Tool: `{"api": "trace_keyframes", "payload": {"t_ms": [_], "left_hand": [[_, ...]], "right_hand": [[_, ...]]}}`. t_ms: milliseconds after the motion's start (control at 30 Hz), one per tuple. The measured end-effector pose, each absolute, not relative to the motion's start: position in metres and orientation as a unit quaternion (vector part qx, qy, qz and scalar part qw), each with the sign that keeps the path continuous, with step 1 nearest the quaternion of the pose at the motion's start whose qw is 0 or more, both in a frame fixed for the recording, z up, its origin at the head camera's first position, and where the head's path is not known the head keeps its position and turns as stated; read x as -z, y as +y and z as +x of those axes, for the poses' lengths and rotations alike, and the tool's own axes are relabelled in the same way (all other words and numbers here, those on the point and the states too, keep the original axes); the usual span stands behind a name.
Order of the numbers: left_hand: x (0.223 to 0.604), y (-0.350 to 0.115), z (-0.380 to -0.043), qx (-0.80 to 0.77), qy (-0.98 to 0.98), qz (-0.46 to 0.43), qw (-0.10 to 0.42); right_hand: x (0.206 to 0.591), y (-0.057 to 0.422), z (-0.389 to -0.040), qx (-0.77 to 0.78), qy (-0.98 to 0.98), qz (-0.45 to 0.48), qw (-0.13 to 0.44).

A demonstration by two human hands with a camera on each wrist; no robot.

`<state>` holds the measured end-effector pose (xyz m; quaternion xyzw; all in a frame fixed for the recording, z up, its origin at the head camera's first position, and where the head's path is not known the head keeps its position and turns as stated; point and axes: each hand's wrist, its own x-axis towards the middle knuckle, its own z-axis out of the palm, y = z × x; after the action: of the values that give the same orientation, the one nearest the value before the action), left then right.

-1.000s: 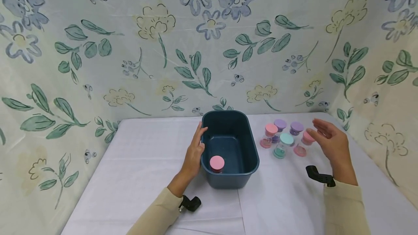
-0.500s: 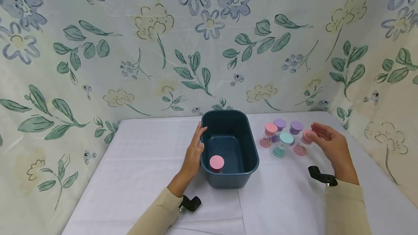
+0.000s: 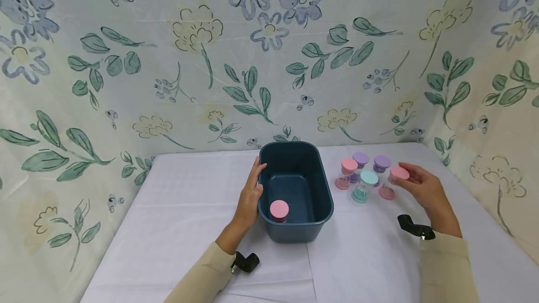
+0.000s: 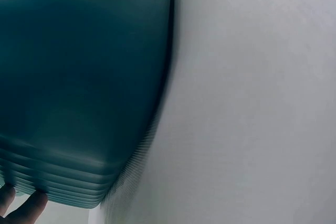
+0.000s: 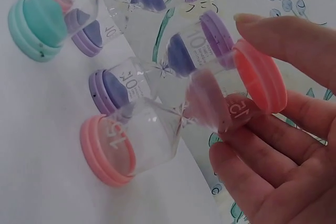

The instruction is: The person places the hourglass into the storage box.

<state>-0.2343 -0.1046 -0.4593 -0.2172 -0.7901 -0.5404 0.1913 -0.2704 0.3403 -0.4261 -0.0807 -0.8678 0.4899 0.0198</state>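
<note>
A pink 15-minute sand timer [image 5: 157, 135] stands on the white cloth, and my right hand [image 3: 427, 191] holds its upper part between thumb and fingers. In the right wrist view the thumb lies by the pink cap [image 5: 262, 77] and the other fingers are behind the glass. My left hand [image 3: 246, 200] rests against the left side of a dark blue bin [image 3: 296, 234], fingers extended along the wall up to the rim. Its fingertips [image 4: 31, 205] touch the ribbed outer wall in the left wrist view. Inside the bin's near end stands another pink-capped sand timer [image 3: 280, 210].
Close left of the held timer are a teal sand timer [image 3: 364, 187], a second pink one [image 3: 346, 173] and purple ones, such as the one behind it [image 3: 382, 162]. A floral curtain [image 3: 236, 83] hangs behind the white-covered table [image 3: 189, 228].
My right hand has moved slightly left and down and closed its fingers around the top of the pink sand timer. The left hand and the bin have stayed in place.
</note>
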Motion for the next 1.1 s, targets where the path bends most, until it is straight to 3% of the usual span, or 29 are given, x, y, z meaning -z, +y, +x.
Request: {"api": "trace_keyframes", "payload": {"t_ms": [1100], "left_hand": [[0.4595, -0.1048, -0.2341, 0.544, -0.786, -0.220, 0.193]], "right_hand": [[0.4257, 0.3407, -0.2668, -0.485, -0.870, -0.087, 0.004]]}}
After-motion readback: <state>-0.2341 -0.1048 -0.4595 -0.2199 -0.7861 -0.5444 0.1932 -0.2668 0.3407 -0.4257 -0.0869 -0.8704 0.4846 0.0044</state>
